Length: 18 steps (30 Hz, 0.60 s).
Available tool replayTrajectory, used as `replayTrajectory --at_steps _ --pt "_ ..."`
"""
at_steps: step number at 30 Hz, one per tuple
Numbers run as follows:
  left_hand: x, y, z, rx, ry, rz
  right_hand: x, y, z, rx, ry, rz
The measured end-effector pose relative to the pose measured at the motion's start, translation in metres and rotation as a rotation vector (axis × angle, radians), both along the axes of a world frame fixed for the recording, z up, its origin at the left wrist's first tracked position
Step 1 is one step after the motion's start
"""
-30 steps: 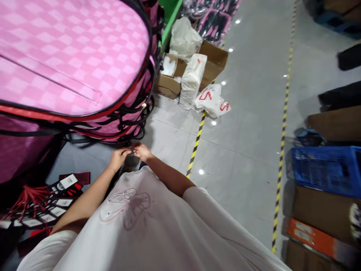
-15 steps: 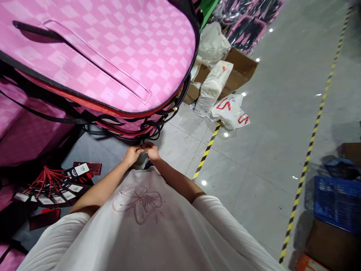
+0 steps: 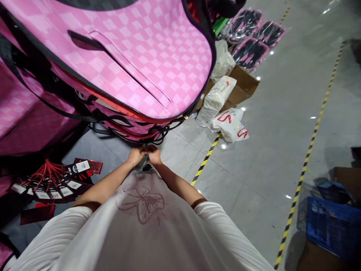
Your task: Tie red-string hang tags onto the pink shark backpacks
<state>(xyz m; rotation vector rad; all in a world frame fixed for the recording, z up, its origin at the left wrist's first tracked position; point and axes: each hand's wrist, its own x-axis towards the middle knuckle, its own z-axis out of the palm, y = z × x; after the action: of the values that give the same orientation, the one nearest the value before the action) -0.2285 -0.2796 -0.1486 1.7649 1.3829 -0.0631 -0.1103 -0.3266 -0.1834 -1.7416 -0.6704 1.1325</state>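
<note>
A large pink checkered backpack [image 3: 158, 56] with black trim, a red-lined zip and dark straps fills the upper left. At its lower edge, my left hand [image 3: 136, 155] and my right hand [image 3: 153, 154] meet in front of my body. Both are closed, with fingers bent together close to thin black cords on the bag's underside. Whatever they pinch is too small and too dark to identify. To the left of my forearm lies a fan of black hang tags [image 3: 66, 191] on red strings, with white labels.
White plastic bags with red print [image 3: 231, 124] lie beside an open cardboard box [image 3: 242, 86]. Plastic-wrapped pink and black items [image 3: 249, 54] sit behind. Yellow-black tape [image 3: 310, 143] crosses the grey floor. A blue crate [image 3: 332, 226] stands at the lower right.
The backpack appears shifted right and slightly down, partly as the camera view moves. My hands stay together at its lower edge, still closed.
</note>
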Motion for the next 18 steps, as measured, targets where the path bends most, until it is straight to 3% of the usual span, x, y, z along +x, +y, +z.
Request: replayTrajectory --at_steps 8,13,18 --pt "-0.005 -0.001 0.014 -0.106 -0.083 0.017 -0.004 0.003 -0.003 0.007 -0.108 0.025" --pt "-0.007 -0.007 0.02 -0.062 -0.041 0.099 -0.002 -0.003 -0.005 0.031 -0.087 0.057" --pt "-0.012 -0.009 0.02 -0.131 -0.052 0.087 -0.008 -0.009 -0.007 0.047 -0.04 0.102"
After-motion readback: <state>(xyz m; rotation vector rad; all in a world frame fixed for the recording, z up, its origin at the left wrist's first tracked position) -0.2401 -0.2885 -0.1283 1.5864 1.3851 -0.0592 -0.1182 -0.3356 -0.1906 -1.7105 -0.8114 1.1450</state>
